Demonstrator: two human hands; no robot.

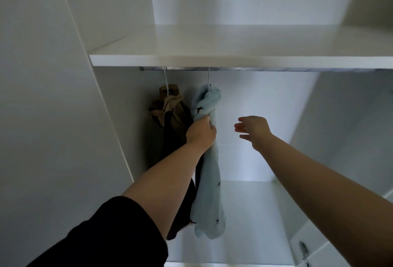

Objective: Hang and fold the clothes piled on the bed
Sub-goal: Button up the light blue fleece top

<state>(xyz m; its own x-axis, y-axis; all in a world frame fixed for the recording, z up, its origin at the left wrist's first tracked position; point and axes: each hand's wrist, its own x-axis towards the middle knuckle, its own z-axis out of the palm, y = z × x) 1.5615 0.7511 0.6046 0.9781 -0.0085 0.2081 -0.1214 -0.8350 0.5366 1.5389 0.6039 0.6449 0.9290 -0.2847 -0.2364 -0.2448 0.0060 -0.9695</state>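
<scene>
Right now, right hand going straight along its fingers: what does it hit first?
Likely the hanging light-blue patterned garment, right where the left hand grips it; depth is unclear.

White wardrobe shelf (234, 60) spans upper view, front edge toward camera. Metal hanging rail (276, 68) sits right under shelf, running left to right. Two thin hanger hooks sit on rail near its left end. Left hook (165, 79) carries brown garment (170, 105) over dark garment (172, 139), close to left wall. Right hook (208, 77) carries light blue garment (209, 181) with small dark print, bunched at top, hanging long. Both loads hang just beside each other. White bottom panel (244, 213) lies below; contact with hems unclear.
</scene>
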